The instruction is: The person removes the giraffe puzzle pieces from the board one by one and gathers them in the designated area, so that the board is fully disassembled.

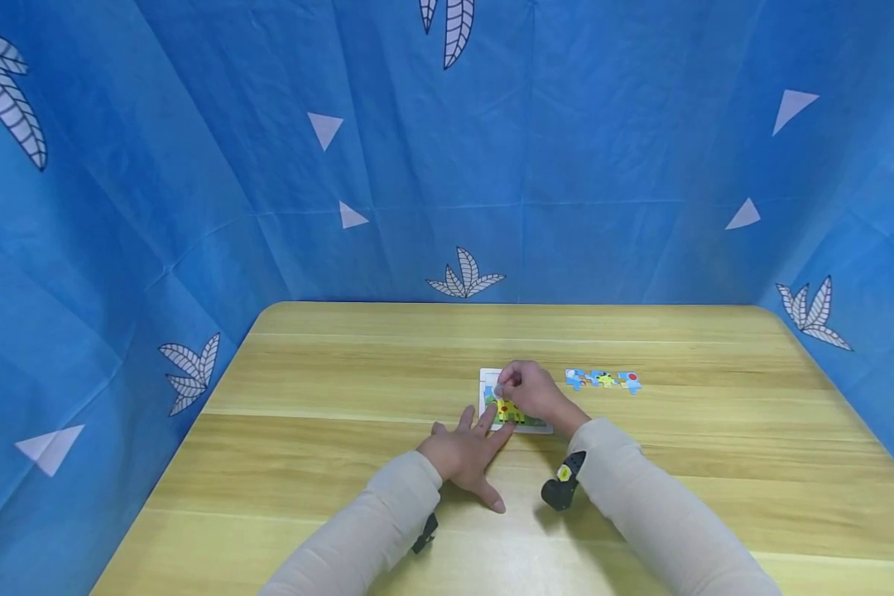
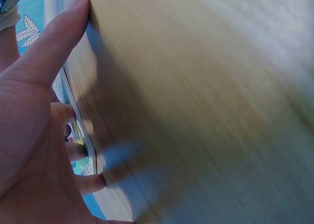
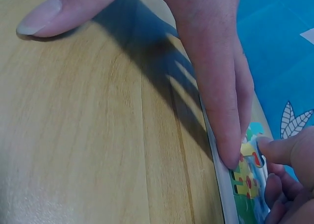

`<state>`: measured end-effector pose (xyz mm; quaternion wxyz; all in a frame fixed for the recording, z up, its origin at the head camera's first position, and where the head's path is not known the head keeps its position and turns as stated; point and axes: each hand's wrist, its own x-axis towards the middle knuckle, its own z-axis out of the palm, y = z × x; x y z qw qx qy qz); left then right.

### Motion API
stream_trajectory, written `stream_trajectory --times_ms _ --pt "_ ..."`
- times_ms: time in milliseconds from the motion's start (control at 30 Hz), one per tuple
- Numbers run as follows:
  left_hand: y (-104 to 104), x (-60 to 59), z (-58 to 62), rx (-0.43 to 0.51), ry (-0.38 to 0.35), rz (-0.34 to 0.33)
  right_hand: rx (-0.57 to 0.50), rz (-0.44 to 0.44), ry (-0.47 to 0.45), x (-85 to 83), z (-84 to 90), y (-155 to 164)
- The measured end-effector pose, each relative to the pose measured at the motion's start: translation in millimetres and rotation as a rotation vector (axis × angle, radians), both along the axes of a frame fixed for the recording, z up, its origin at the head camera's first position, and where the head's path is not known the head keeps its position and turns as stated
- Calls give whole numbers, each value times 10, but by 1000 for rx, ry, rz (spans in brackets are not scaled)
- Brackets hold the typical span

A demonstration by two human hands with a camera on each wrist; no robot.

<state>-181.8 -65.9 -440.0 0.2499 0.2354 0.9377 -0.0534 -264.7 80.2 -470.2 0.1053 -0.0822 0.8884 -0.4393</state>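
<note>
A small white-framed puzzle board [image 1: 486,378] with a green and yellow picture lies on the wooden table [image 1: 328,430]. My left hand [image 1: 462,451] rests flat on the table, fingers spread, with its fingertips [image 3: 226,155] against the board's near left edge [image 3: 223,194]. In the left wrist view the same hand [image 2: 29,136] touches the thin board edge [image 2: 78,121]. My right hand [image 1: 534,389] hovers curled over the board, and its fingertips [image 3: 270,148] pinch a puzzle piece [image 3: 251,144] at the board's upper left. Yellow pieces [image 3: 243,177] sit inside the frame.
A short row of loose blue puzzle pieces [image 1: 603,380] lies on the table just right of the board. Blue cloth with leaf prints [image 1: 462,165] closes in the table on the back and both sides. Bare wood stretches left of and in front of my hands.
</note>
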Motion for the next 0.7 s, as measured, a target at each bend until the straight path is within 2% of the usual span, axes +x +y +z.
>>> stream_trajectory --times_ms 400,700 --pt "2 8 -2 -6 20 -10 129 63 125 5 33 13" --pt "-6 7 -7 -3 14 -9 123 108 50 17 50 -21"
